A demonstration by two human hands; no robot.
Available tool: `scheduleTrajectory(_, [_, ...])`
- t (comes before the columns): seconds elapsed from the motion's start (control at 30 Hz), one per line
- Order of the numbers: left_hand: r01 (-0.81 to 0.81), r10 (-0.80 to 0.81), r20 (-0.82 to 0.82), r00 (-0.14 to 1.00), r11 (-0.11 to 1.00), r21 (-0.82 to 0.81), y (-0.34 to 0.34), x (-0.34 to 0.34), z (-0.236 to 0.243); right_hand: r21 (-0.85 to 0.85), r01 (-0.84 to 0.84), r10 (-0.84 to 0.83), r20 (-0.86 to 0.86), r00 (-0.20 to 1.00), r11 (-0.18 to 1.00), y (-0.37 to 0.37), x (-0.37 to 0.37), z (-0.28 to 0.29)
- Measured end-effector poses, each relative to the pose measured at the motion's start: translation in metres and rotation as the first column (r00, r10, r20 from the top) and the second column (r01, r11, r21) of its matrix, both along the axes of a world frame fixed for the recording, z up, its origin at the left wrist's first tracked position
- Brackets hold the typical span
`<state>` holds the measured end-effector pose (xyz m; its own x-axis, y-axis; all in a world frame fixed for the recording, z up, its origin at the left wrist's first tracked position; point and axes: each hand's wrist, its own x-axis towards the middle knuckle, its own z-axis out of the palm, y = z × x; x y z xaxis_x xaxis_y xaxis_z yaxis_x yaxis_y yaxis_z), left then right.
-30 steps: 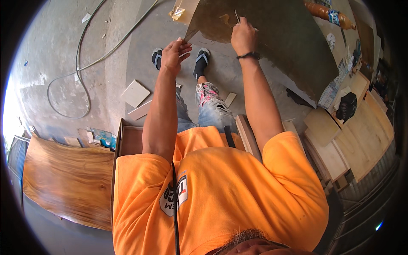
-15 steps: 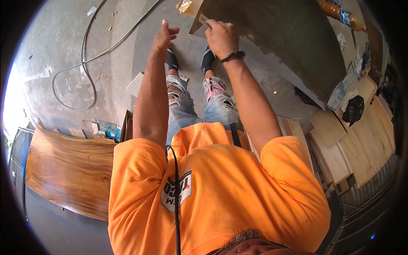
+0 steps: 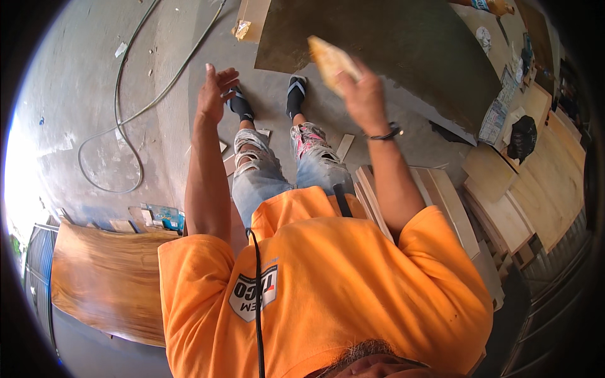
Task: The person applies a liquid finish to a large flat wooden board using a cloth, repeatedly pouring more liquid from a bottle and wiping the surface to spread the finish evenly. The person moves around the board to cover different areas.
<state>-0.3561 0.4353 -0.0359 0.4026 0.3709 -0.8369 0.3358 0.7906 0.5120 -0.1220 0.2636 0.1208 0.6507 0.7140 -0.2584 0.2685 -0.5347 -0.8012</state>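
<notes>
My right hand (image 3: 365, 97) is closed round a flat, yellowish piece (image 3: 333, 61) with a narrow tip, like a spreader; motion blurs it slightly. That piece is in front of a large dark panel (image 3: 384, 57), whose near edge is patchy and pale. Whether the two touch, I cannot tell. To the left, my left hand (image 3: 215, 93) hangs in the air with its thumb up and fingers stretched apart, holding nothing. My feet, in dark socks and sandals, stand by the panel's left corner.
A hose (image 3: 120, 94) loops over the concrete floor at left. A glossy wood slab (image 3: 113, 283) lies at lower left. Wooden boards (image 3: 545, 183) are stacked at right, with a black crumpled bag (image 3: 522, 138) on them. A bottle (image 3: 495, 6) lies at the far right.
My right hand has moved right and nearer to me, and the yellowish piece now shows its broad face. My left hand has shifted left and nearer, its fingers still apart.
</notes>
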Motion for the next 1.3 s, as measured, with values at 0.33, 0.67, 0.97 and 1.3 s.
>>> scheduleTrajectory(0.33, [0.217, -0.202, -0.092, 0.975, 0.958, 0.19, -0.027, 0.061, 0.025, -0.268, -0.083, 0.226, 0.563, 0.795, 0.96, -0.006, 0.07, -0.104])
scheduleTrajectory(0.67, [0.228, -0.206, -0.146, 0.968, 0.961, 0.156, -0.03, 0.068, 0.027, -0.345, 0.039, 0.101, 0.376, 0.921, 0.938, 0.007, 0.086, -0.119])
scheduleTrajectory(0.97, [0.214, -0.21, -0.112, 0.971, 0.976, 0.032, -0.016, 0.059, 0.016, -0.35, -0.241, 0.352, 0.302, 0.886, 0.905, 0.007, -0.003, -0.105])
scheduleTrajectory(1.3, [0.244, -0.242, -0.122, 0.963, 0.97, 0.003, -0.016, 0.062, 0.024, -0.025, -0.045, 0.047, 0.078, 0.996, 0.999, -0.068, -0.057, -0.071])
